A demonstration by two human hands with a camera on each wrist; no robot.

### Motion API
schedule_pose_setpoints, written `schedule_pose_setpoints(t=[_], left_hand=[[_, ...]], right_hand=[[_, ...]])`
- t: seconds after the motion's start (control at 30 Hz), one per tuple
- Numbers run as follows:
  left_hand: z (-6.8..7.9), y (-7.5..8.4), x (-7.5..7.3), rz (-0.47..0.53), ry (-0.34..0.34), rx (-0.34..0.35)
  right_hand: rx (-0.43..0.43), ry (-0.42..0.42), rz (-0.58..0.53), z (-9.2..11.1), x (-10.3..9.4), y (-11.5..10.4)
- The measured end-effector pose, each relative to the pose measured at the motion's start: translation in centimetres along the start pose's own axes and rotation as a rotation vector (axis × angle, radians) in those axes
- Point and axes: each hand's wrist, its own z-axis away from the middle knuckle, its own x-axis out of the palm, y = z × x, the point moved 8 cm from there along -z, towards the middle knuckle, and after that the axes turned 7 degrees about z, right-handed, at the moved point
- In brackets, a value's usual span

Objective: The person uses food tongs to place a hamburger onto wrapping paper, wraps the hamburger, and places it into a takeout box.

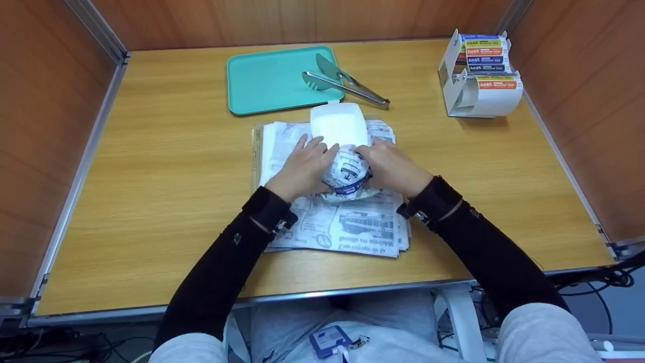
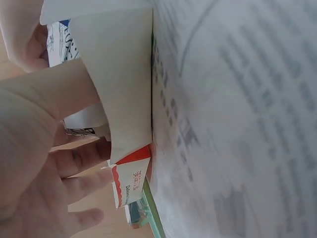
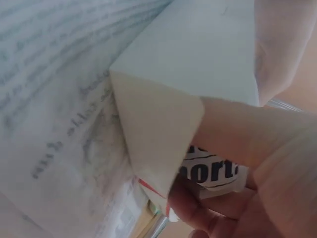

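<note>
A round bundle (image 1: 347, 169) in white paper with dark print and a blue band sits in the lower half of an opened cardboard box (image 1: 338, 123). Its white lid stands away from me, and the contents of the wrap are hidden. From the left, my left hand (image 1: 305, 169) holds the bundle, its thumb reaching over the box wall (image 2: 119, 79) in the left wrist view. My right hand (image 1: 395, 166) grips the opposite side, thumb over the wall (image 3: 158, 119) and fingers curled in the right wrist view. Red trim shows on the box's outside.
Under the box lies a stack of newsprint-style sheets (image 1: 352, 227). Behind it is a green tray (image 1: 272, 80), with metal tongs (image 1: 363, 93) lying across its right edge. A white holder with rolls of coloured labels (image 1: 484, 91) stands at the back right. Wooden panels (image 1: 302, 22) enclose the table.
</note>
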Motion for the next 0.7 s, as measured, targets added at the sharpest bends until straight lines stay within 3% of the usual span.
schedule_pose_setpoints(t=[0.27, 0.43, 0.7], left_hand=[[0.23, -0.07, -0.57, -0.008, 0.063, -0.001], [0.39, 0.12, -0.62, 0.027, 0.108, 0.014], [0.46, 0.06, -0.3, 0.068, 0.096, -0.021]], right_hand=[[-0.032, 0.056, 0.094, 0.35, -0.67, 0.1], [-0.056, 0.033, 0.083, 0.2, -0.32, -0.24], [-0.033, 0.002, 0.051, -0.5, -0.11, -0.27]])
